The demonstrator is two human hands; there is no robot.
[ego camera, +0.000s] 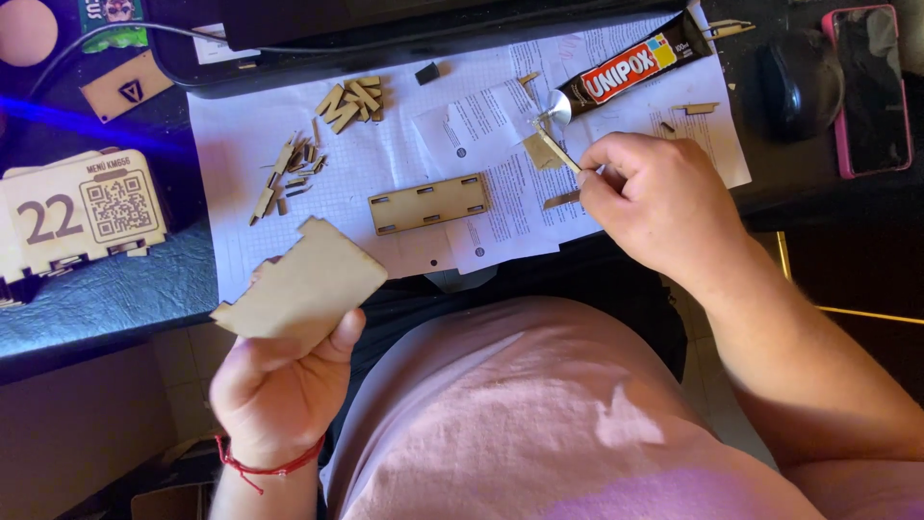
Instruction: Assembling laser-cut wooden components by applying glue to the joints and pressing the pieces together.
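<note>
My left hand (279, 380) holds a flat notched wooden panel (303, 284) up in front of my chest, below the desk edge. My right hand (654, 197) pinches a thin wooden stick (556, 149) over the paper sheets (250, 125); the stick's far tip lies near the open nozzle of a black glue tube (630, 67). A slotted rectangular wooden piece (429, 203) lies on the paper between my hands. Two small heaps of loose wooden bits (351, 98) (289, 173) rest further left on the paper.
An assembled wooden box with a printed code panel (72, 217) stands at the left. A black computer mouse (801, 85) and a pink-cased phone (871, 87) lie at the right. A dark device with a cable (318, 29) runs along the back.
</note>
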